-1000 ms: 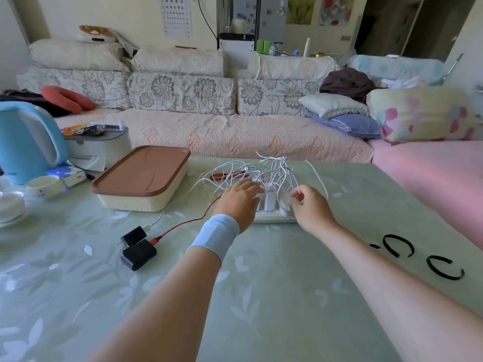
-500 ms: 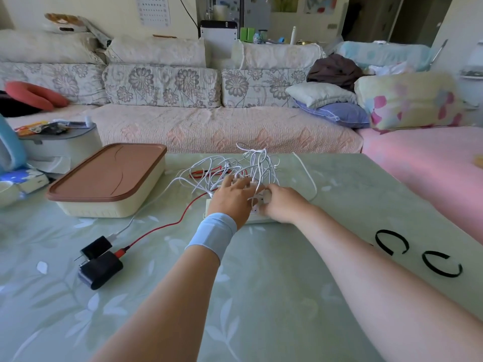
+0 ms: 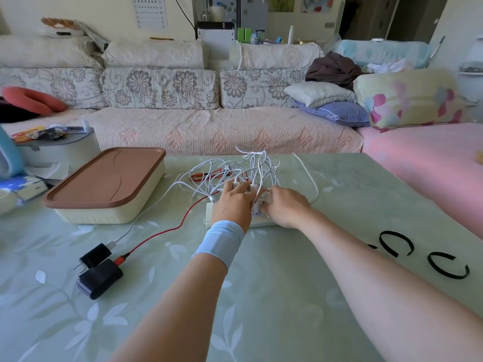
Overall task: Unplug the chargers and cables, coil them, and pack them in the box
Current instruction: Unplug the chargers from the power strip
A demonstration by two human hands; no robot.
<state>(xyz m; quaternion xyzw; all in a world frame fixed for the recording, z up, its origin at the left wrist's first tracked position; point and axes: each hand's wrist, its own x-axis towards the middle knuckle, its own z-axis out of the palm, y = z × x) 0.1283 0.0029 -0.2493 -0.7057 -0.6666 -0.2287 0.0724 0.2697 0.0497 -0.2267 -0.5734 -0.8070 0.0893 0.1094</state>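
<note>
Our left hand (image 3: pixel 233 205) lies flat with straight fingers on the power strip (image 3: pixel 209 215), while our right hand (image 3: pixel 287 208) curls round a white charger (image 3: pixel 257 208) plugged into it. White cables (image 3: pixel 230 171) lie tangled just behind the strip. The box (image 3: pixel 104 217) sits lidded to its left on the table (image 3: pixel 287 288), and two black chargers (image 3: pixel 100 275) lie nearer us.

Your left hand (image 3: pixel 232 205) & right hand (image 3: pixel 286 209) hide most of power strip (image 3: pixel 210 214), half of white charger (image 3: pixel 257 208); kettle (image 3: pixel 9 158) cut at L edge.
</note>
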